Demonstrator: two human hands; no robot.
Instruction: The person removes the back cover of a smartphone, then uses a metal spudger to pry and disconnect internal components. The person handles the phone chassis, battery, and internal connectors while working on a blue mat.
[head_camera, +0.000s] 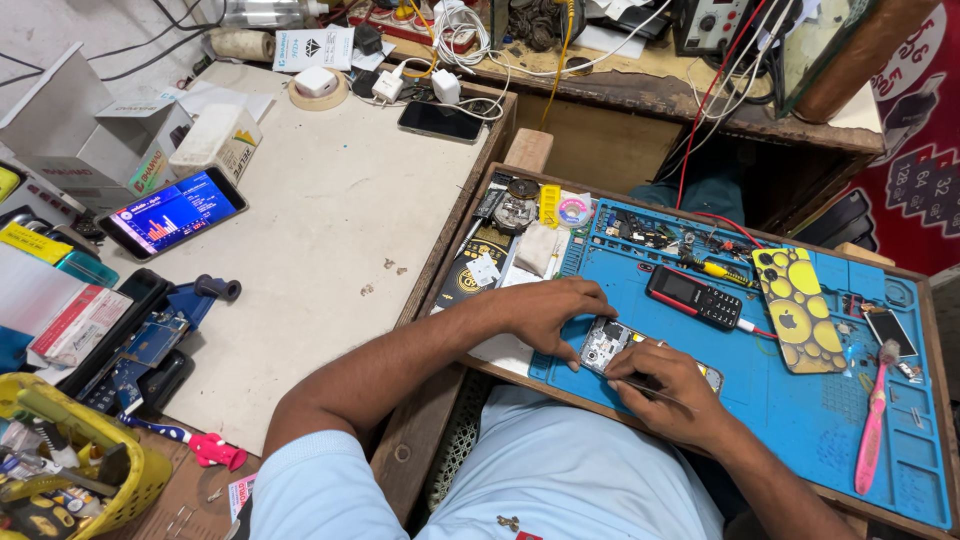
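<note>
Opened phone (607, 345), between both hands, touching

Blue matt rubbery work mat (800, 420), lower right of frame, lightly scuffed. Opened small phone (607, 345) at centre shows bare metal and circuit board. Yellow-patterned glossy plastic phone case (798, 310) lies right of it.

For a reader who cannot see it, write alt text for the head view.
Left hand steadies an opened phone on a blue repair mat while the right hand works on it with a thin tool. A keypad phone lies beyond.
</note>
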